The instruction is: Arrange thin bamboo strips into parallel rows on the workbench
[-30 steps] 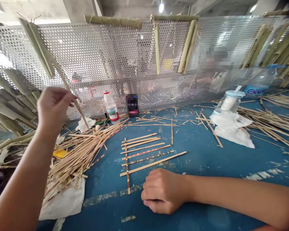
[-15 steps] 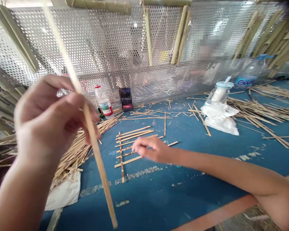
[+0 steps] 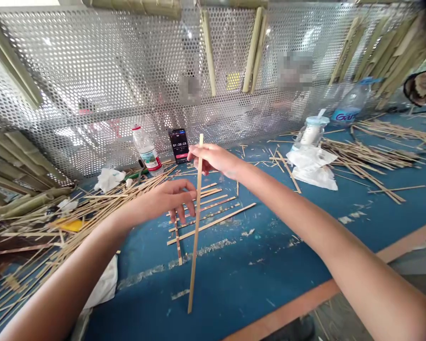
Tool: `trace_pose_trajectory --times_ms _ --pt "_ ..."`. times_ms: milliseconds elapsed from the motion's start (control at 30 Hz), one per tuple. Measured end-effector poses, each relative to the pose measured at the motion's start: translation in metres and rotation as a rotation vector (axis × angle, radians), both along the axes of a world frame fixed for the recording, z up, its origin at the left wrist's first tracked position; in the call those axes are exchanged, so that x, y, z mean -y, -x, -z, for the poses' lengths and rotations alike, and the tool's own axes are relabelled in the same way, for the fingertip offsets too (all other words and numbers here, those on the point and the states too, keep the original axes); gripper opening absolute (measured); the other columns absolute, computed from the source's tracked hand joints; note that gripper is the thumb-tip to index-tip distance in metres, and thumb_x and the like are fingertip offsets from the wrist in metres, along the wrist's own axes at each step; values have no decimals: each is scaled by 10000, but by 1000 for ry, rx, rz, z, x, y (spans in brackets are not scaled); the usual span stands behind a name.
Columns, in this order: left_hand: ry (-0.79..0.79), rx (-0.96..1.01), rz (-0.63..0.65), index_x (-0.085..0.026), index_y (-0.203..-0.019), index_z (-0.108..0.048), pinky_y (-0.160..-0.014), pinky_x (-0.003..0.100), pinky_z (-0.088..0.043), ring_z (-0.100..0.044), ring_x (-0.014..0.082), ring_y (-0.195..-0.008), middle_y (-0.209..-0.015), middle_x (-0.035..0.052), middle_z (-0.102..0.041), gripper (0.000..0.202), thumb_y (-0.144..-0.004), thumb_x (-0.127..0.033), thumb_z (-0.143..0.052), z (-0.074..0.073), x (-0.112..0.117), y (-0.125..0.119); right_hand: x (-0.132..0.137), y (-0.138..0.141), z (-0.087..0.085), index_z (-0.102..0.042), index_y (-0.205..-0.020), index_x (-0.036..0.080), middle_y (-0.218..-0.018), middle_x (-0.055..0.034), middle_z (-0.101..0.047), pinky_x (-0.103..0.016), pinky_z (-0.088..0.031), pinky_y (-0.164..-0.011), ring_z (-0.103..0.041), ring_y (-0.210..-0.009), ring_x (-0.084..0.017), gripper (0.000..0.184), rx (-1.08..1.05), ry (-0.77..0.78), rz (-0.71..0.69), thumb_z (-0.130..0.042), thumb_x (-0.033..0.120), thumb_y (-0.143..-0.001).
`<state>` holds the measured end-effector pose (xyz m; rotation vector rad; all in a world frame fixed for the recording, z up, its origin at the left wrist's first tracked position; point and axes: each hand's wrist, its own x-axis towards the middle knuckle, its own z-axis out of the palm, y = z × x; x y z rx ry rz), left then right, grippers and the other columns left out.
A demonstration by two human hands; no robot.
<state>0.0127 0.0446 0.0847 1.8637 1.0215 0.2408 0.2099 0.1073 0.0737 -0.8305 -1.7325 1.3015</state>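
Observation:
My right hand (image 3: 213, 158) pinches the upper end of a long thin bamboo strip (image 3: 194, 246), which hangs nearly upright over the blue table (image 3: 305, 237). The strip's lower end is near the table's front. My left hand (image 3: 172, 199) sits beside the strip's middle with fingers loosely curled, touching or almost touching it. Behind both hands lies a small lattice of bamboo strips (image 3: 208, 213): several parallel strips crossed by one upright strip.
A large heap of bamboo strips (image 3: 57, 222) covers the left, over a white cloth (image 3: 102, 289). A water bottle (image 3: 146, 150) and a phone (image 3: 179, 144) stand by the perforated metal screen (image 3: 110, 85). A jar (image 3: 310, 135), white cloth and more strips lie right.
The strip passed from my left hand to my right. My right hand rose from the lattice to grip the strip's top; my left hand dropped toward the table.

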Motion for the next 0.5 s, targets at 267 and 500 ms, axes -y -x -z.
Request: trace_pose_trajectory --times_ms 267,500 --pt "-326 -375 132 -229 -934 -591 -658 278 -456 -635 180 -757 -865 1 -688 371 -937 -557 -417 12 -5 5 -19 -75 -4 -618 -799 133 -644 -19 -556 -219 -408 -497 -504 -536 -85 356 173 68 -31 -522 408 -1003" --pt "-470 -500 212 -247 -1005 -614 -674 287 -400 -630 207 -796 -916 32 -700 338 -966 -492 -384 47 -4 -9 -22 -153 -27 -582 -651 154 -512 21 -486 -236 -348 -498 -439 -450 -62 461 483 -80 375 -582 511 -943"
